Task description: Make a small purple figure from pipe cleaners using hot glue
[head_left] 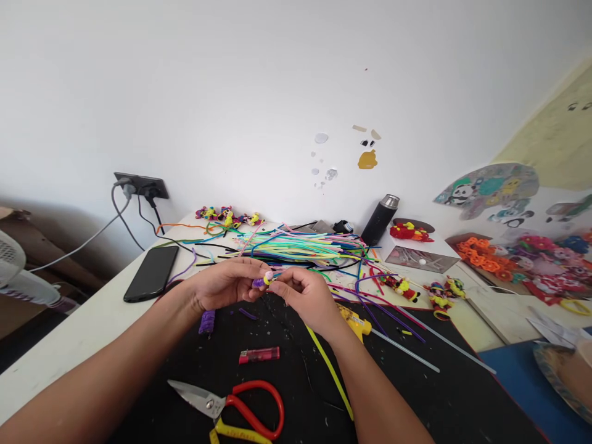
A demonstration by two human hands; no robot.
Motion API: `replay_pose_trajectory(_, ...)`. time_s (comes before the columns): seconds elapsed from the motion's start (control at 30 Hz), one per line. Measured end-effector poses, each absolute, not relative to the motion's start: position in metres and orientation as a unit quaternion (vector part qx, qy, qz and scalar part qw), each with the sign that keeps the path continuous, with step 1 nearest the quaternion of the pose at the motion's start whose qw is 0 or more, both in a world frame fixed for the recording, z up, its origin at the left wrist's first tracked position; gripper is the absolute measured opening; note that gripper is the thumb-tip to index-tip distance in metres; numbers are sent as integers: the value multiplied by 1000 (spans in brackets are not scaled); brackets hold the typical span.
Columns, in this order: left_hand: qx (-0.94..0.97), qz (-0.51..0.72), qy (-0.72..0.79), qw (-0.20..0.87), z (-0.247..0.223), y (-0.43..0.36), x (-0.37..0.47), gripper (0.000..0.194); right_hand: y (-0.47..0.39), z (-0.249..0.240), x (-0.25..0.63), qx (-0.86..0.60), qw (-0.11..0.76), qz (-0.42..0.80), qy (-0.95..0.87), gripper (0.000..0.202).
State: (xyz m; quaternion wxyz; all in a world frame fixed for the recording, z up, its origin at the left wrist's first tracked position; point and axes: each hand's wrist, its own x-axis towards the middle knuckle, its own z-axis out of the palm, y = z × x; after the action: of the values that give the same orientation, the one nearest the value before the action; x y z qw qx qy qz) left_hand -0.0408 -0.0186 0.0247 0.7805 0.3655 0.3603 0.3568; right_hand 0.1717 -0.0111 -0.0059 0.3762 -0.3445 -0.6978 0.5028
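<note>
Over the black mat, both my hands meet at a small pipe-cleaner figure (pixel 259 282) with a purple body, a yellow band and a pale pink tip. My left hand (pixel 226 285) grips it from the left, fingers closed. From the other side, my right hand (pixel 309 297) pinches at its yellow end; the fingertips partly hide what is there. A yellow pipe cleaner (pixel 329 372) runs down from beneath my right hand; whether it joins the figure is hidden. Below my left hand lies a coiled purple pipe-cleaner piece (pixel 207 322). Nearer are a pink lighter (pixel 259 355) and red-handled scissors (pixel 231 404).
Behind my hands lies a pile of coloured pipe cleaners (pixel 291 246). A phone (pixel 151 274) is at left, a yellow glue gun (pixel 355 322) at right. A black flask (pixel 380 221) stands by a small drawer box (pixel 420 254). Finished figures (pixel 439 297) lie around.
</note>
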Motion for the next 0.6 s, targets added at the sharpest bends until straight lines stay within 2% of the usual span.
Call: replay_pose_trajectory(0.6,366,348,336,795,19,-32,-44,25,-17,0,172,-343,354,477,-727,31)
